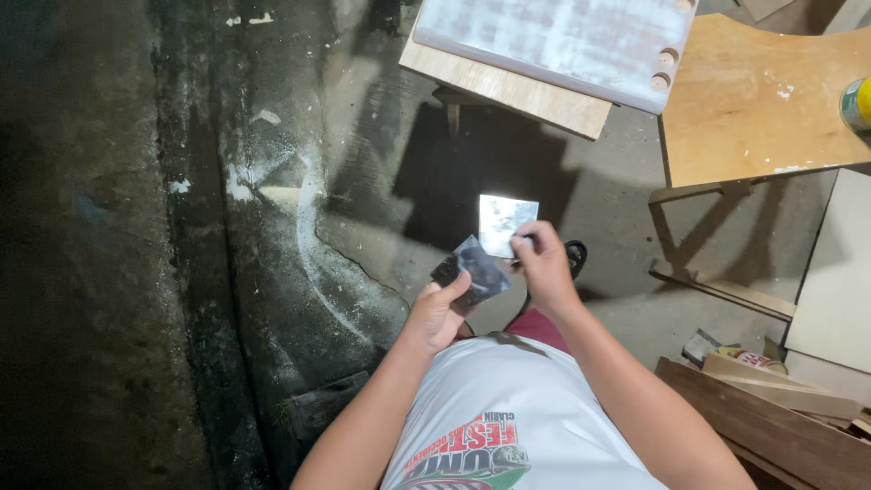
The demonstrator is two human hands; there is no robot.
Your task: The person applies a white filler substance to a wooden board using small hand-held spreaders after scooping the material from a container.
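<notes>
Concrete floor point(272, 227) dark, streaked with white dust. Plywood surface point(762, 100) upper right; whitish sanded board point(553, 41) lies on a second plywood sheet beside it. Held in the air above the floor, in front of the person's chest: pale square sheet point(504, 222), face up, grey-white and mottled, pinched at its lower edge by closed right hand point(544, 263). Dark crumpled sheet point(474, 272), long axis running lower left to upper right, gripped by left hand point(435, 313), fingers curled around it.

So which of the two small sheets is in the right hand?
The pale, whitish square sheet; the right hand pinches it. The dark sheet is in the left hand.
</notes>
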